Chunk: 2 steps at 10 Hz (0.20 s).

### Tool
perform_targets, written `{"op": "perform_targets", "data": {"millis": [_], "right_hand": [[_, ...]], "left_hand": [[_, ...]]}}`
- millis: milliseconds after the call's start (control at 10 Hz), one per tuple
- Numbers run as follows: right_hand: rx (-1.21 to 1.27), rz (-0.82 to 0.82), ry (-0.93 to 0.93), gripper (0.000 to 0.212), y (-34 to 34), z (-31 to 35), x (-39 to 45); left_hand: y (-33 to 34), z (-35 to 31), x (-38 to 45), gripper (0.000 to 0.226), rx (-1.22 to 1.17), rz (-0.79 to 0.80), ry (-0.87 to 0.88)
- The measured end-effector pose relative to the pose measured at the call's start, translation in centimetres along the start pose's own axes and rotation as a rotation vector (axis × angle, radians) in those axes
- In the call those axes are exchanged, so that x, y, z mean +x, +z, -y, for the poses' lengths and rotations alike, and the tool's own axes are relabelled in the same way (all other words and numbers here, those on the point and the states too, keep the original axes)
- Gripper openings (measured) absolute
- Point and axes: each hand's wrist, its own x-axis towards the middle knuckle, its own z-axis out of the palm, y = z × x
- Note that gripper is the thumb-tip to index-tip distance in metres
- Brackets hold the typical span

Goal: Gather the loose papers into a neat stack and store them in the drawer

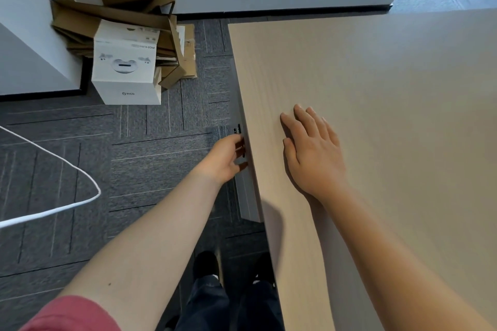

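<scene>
A light wooden desk fills the right half of the view, and no papers show on it. My right hand lies flat on the desktop near its left edge, fingers spread, holding nothing. My left hand reaches to the desk's left side, its fingertips against the grey drawer front just below the desk edge, by a small dark lock. The drawer front sits close under the desktop, and its inside is hidden.
A white product box stands on the grey carpet at upper left, in front of a pile of flattened cardboard against the wall. A white cable loops across the floor at left. My feet stand beside the desk.
</scene>
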Motion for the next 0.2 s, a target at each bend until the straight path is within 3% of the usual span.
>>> {"op": "perform_targets", "data": {"millis": [100,200], "right_hand": [[0.044,0.039,0.029,0.048,-0.4,0.3,0.3],[0.227,0.071,0.079,0.047,-2.1,0.2,0.3]], "left_hand": [[0.2,-1.4,-1.2,0.024,0.067,0.021,-0.006],[-0.5,-1.7,-3.0,0.041,0.15,-0.059,0.056]]}}
